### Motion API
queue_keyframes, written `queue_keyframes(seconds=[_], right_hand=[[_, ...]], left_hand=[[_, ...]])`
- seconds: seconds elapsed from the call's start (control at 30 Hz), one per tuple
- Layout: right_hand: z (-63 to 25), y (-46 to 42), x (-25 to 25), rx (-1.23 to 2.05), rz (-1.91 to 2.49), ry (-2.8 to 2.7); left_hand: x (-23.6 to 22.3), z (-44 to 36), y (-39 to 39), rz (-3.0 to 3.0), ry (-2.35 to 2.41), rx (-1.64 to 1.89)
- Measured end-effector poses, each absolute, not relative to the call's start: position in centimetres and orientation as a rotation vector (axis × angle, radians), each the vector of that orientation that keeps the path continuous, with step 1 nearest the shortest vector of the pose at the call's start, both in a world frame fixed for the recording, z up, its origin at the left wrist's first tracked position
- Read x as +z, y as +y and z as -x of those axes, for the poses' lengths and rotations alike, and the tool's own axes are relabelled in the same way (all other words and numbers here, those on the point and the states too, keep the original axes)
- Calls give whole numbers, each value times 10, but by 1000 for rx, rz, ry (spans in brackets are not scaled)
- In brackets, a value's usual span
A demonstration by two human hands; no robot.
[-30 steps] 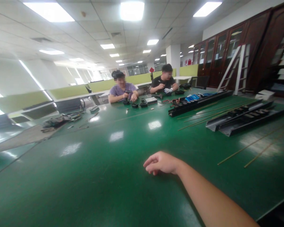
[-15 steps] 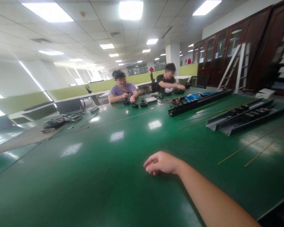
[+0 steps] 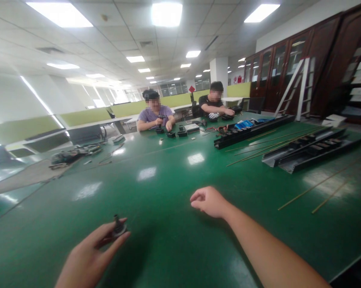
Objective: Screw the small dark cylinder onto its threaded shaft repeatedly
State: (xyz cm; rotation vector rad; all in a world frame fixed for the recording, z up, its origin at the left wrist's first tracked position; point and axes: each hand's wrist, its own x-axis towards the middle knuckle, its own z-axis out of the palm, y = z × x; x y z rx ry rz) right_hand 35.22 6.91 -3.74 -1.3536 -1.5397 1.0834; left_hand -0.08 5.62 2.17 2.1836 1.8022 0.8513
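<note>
My left hand (image 3: 101,242) is closed on a small dark part with a round flange and a short upright stem (image 3: 119,228), pinched between thumb and fingers above the green table (image 3: 156,248). What exact part it is, I cannot make out. To the right of it, my right hand (image 3: 209,201) hovers over the tabletop, fingers loosely curved and a gap between index finger and thumb. Nothing shows in it.
Long black metal channels (image 3: 321,154) and thin brass-coloured rods (image 3: 306,192) lie at the right. Another black channel (image 3: 252,132) is farther back, beside blue pieces (image 3: 244,124). Two people sit at the far edge among black parts (image 3: 171,135). A cluttered heap (image 3: 63,157) is at left.
My left hand has come into view from the lower left, carrying the dark flanged part. My right hand has shifted slightly right and away from me.
</note>
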Motion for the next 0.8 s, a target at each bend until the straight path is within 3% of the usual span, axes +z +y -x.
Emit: queue_keyframes(seconds=[0.1,0.27,0.47,0.8], right_hand=[[-358,74,-41,839,1442,-1571],[-360,77,-46,741,1415,-1606],[-350,74,-49,757,1343,-1663],[-345,67,-44,783,1336,-1762]], left_hand=[[17,-58,76,-2177,1537,723],[-1,-130,91,-2177,1287,649],[-28,-132,88,-2159,1162,655],[-27,-134,86,-2235,981,731]])
